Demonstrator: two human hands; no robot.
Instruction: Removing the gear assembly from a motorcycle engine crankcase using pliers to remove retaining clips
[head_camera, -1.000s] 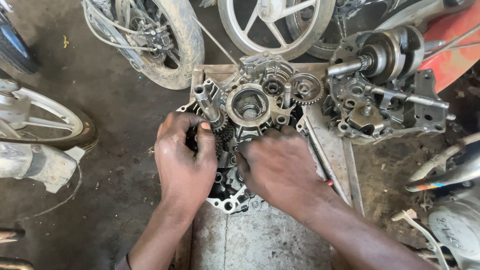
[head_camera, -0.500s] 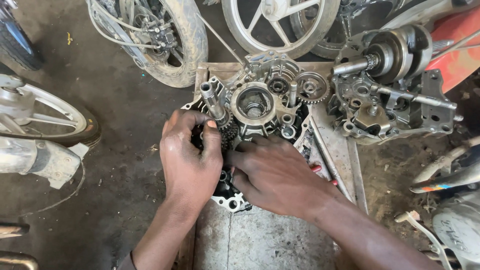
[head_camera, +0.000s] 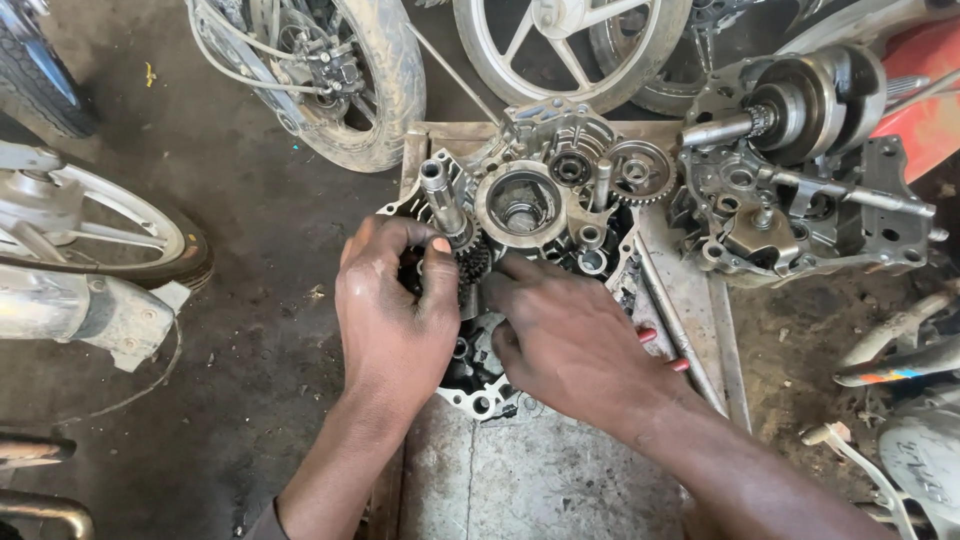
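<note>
Plainly the risk sits at the middle of the frame, where both hands work inside an open engine case half (head_camera: 480, 395) lying on a metal tray (head_camera: 560, 480). The left hand (head_camera: 395, 320) curls its fingers around the small gear cluster (head_camera: 470, 262) at the foot of an upright splined shaft (head_camera: 440, 200), thumb and forefinger pinching it. The right hand (head_camera: 570, 340) lies just right of it, fingers bent down into the case; whether they clasp a part or only press on it I cannot tell, as the hand hides what is under it.

Going wrong, as I judge it: a gear could slip from greasy fingers and drop into the case, or a fingertip could be nipped between meshing teeth if the shaft turns. The case rests loosely on the tray, so a hard push could tip it.

Counted left to right: two wheels at the left edge, a tyre (head_camera: 40, 80) in the upper left corner and a spoked wheel (head_camera: 100, 230) below it; one tyred wheel (head_camera: 370, 90) at upper centre-left; one bare alloy wheel (head_camera: 570, 50) at top centre; one loose toothed gear (head_camera: 638, 170) right of a round bearing housing (head_camera: 520, 205); one second case half with its crankshaft (head_camera: 800, 180) at upper right. Two hands, one tray.
</note>
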